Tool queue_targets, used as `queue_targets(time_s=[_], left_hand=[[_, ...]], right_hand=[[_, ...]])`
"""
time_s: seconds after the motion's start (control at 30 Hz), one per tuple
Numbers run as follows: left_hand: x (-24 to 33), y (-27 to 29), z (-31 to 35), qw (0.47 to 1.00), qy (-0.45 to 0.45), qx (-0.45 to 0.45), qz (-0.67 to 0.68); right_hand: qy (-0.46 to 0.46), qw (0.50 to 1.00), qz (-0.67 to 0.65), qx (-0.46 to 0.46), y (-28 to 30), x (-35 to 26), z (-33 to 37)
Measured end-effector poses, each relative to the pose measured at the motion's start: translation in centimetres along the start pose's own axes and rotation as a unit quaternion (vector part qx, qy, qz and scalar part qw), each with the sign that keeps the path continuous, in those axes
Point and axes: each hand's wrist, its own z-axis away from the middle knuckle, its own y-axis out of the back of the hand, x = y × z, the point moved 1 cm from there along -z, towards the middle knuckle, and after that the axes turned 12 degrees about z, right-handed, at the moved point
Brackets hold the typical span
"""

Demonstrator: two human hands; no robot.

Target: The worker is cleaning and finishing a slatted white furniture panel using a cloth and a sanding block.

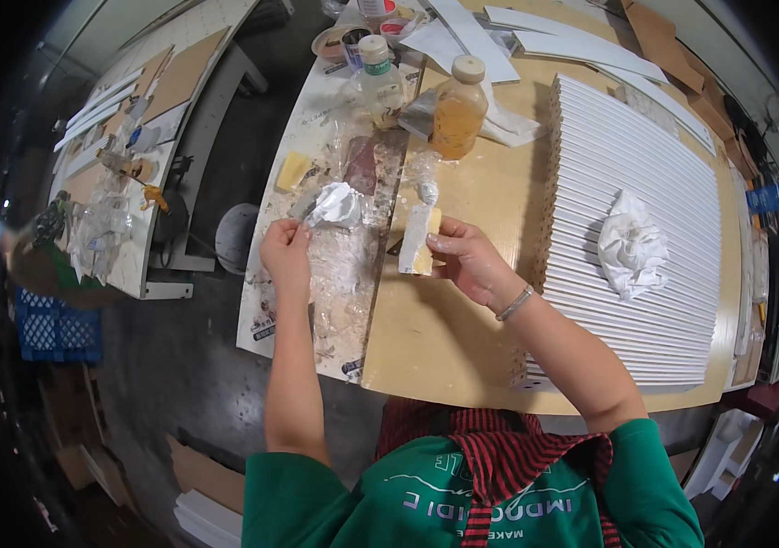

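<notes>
My left hand (pixel 287 254) is closed in a pinch at the near edge of a crumpled greyish plastic sheet (pixel 345 217). On that sheet sits a lump of white paste (pixel 334 199). In my right hand (pixel 471 260) is a yellow sponge (pixel 426 247), its left side covered in white, held upright between thumb and fingers above the tan board. Right of it lies a stack of white slats (pixel 581 274), with a crumpled white cloth (pixel 631 245) on top.
An orange-filled bottle (pixel 459 114) and a clear bottle (pixel 380 82) stand beyond my hands. Another yellow sponge (pixel 294 171) and a dark red piece (pixel 361 164) lie on the paste-smeared white board (pixel 334 310). Long white strips (pixel 581 50) are at the back. Another table (pixel 147 210) stands left.
</notes>
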Motion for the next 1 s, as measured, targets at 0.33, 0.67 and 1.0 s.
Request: queue_targets(time_s=[0.33,0.67,1.0], left_hand=[[6.9,-2.3,-1.5,0.826,-0.285,-0.129,-0.469],[4.8,0.6,-3.4,0.913,-0.139,-0.123,-0.362],[2.3,2.2,-1.1,0.974,0.127,-0.101,0.161]], right_hand=[[-0.022,0.999,-0.016,0.044,-3.1,2.0,-4.0],[-0.007,0.997,-0.019,0.069,-4.0,1.4,-5.4],[-0.005,0.996,-0.052,0.075,-5.6,1.3,-7.8]])
